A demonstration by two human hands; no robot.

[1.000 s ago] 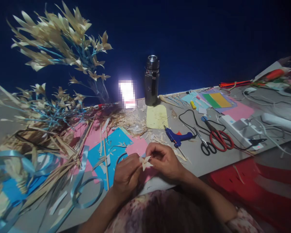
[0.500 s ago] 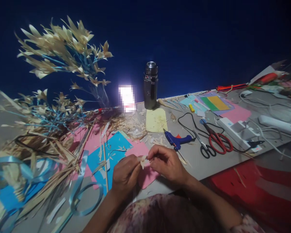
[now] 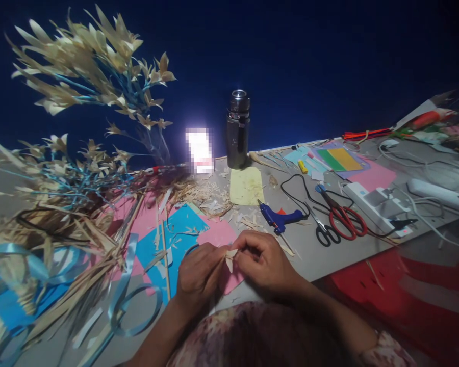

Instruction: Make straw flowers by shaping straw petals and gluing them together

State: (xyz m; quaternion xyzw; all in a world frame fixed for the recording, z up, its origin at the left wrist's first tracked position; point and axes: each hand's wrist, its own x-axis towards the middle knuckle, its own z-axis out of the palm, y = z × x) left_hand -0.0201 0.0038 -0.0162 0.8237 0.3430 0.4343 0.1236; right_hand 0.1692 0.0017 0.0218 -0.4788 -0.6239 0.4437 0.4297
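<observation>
Close in front of me, my left hand (image 3: 201, 270) pinches a small cream flower (image 3: 230, 259) with pointed petals, which looks made of dried husk. My right hand (image 3: 262, 262) is closed too, its fingertips pressed against the other side of the same flower. Both hands hover over pink paper (image 3: 231, 283) at the table's near edge. Just beyond my right hand lies a blue glue gun (image 3: 279, 218). Blue paper (image 3: 176, 239) with husk scraps on it spreads to the left of my left hand.
Black-handled scissors (image 3: 327, 234) and red-handled scissors (image 3: 348, 221) lie right of the glue gun, near a white power strip (image 3: 375, 204). A dark flask (image 3: 237, 132) stands at the back. Husk flowers on blue stems (image 3: 99, 76) rise at left, above light-blue ribbon (image 3: 137, 311).
My right fingers have come in closer to my left, onto the flower, whose petals show more openly. The whole view has shifted slightly.
</observation>
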